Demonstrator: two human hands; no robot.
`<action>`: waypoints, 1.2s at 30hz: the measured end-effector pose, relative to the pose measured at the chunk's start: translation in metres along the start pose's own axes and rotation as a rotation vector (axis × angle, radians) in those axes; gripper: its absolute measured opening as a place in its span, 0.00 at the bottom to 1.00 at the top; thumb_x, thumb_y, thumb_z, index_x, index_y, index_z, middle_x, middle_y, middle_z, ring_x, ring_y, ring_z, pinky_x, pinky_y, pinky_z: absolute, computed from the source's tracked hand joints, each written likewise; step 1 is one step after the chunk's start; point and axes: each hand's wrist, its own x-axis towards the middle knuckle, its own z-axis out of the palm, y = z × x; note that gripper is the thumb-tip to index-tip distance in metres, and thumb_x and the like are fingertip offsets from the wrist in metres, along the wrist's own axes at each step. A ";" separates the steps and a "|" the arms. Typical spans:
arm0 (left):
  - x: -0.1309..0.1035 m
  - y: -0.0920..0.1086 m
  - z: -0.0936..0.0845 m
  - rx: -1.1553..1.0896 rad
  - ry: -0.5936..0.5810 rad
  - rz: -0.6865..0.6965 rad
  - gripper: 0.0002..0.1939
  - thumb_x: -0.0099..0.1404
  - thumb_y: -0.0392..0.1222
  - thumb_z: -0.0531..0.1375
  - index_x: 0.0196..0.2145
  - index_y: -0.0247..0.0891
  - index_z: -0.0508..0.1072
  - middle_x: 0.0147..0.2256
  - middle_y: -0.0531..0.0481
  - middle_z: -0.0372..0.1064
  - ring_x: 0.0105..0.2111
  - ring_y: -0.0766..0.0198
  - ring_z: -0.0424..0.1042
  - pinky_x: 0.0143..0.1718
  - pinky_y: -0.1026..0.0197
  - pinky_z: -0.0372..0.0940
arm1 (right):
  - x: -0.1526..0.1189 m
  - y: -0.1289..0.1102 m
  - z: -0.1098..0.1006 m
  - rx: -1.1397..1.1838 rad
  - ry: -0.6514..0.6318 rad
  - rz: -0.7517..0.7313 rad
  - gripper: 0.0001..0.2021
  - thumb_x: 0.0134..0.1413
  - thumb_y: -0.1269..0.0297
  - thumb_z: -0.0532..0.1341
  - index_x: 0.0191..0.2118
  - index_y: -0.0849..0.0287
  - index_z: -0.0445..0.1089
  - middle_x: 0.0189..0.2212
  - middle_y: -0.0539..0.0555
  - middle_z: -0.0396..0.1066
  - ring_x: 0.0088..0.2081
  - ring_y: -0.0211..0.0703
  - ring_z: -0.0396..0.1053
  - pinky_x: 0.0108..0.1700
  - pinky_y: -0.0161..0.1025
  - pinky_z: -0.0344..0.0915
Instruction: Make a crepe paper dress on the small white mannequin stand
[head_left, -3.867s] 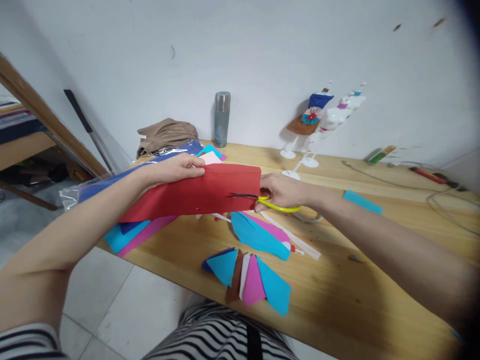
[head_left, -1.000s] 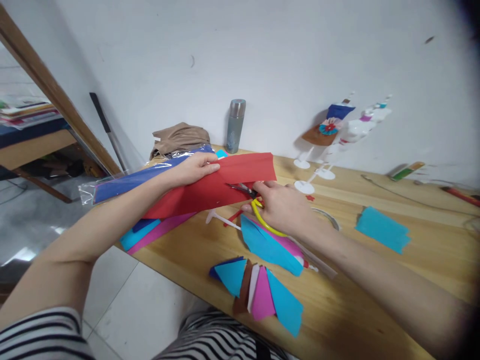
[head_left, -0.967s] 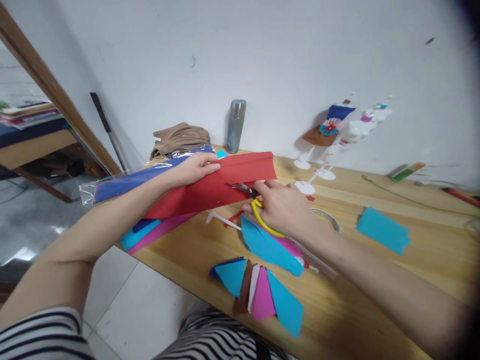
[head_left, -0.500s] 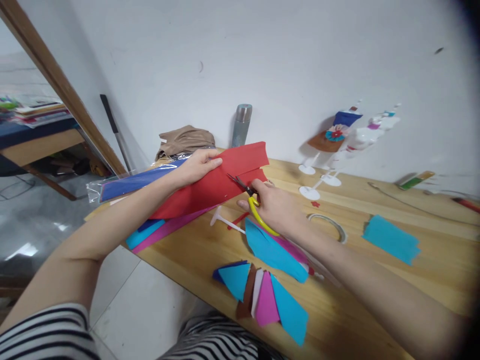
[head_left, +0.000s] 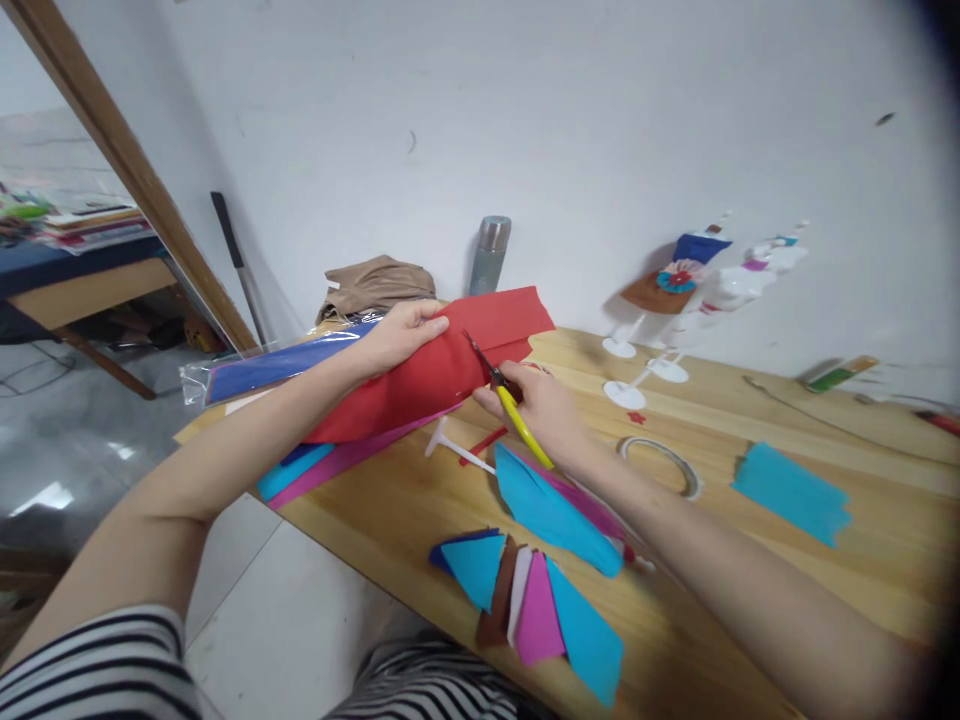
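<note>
A large red sheet (head_left: 405,393) is raised over the table's left part, its upper edge pinched by my left hand (head_left: 407,335). Yellow-handled scissors (head_left: 520,425) are in my right hand (head_left: 536,405), their dark blades at a slit that runs in from the sheet's right edge. Under the red sheet lie magenta and blue sheets (head_left: 352,458). Below my right hand a turquoise piece (head_left: 555,510) rests on a white stand (head_left: 457,446). Nearer the front edge is a fan of turquoise, brown, white and magenta pieces (head_left: 541,610).
On the wooden table (head_left: 697,560) are a tape ring (head_left: 660,462), a turquoise rectangle (head_left: 793,490) and small dressed stands (head_left: 664,280). A metal flask (head_left: 489,257), brown cloth (head_left: 381,285) and bagged blue sheets (head_left: 277,368) are behind my left hand.
The blades have closed somewhat and point more upward at the slit. The red strip above the slit has dropped toward the lower part and shifted right. The whole view has shifted slightly.
</note>
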 end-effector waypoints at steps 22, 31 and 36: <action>-0.001 0.006 0.003 0.116 -0.033 0.068 0.15 0.65 0.51 0.61 0.34 0.35 0.73 0.32 0.50 0.73 0.36 0.61 0.72 0.42 0.60 0.67 | -0.012 -0.010 -0.017 0.660 -0.265 0.104 0.24 0.59 0.37 0.61 0.28 0.52 0.59 0.15 0.43 0.57 0.14 0.36 0.56 0.18 0.38 0.52; 0.002 0.003 0.006 0.175 -0.082 0.126 0.16 0.66 0.53 0.59 0.32 0.36 0.72 0.30 0.52 0.70 0.32 0.63 0.68 0.40 0.59 0.65 | -0.011 -0.013 -0.020 0.688 -0.267 0.091 0.27 0.58 0.34 0.60 0.25 0.53 0.58 0.14 0.44 0.61 0.15 0.36 0.60 0.20 0.37 0.55; 0.001 0.000 0.007 0.177 -0.087 0.151 0.15 0.67 0.52 0.58 0.32 0.36 0.71 0.31 0.52 0.70 0.32 0.64 0.67 0.39 0.61 0.65 | -0.010 -0.012 -0.017 0.679 -0.263 0.100 0.28 0.58 0.31 0.58 0.26 0.53 0.58 0.14 0.44 0.61 0.14 0.37 0.59 0.20 0.38 0.56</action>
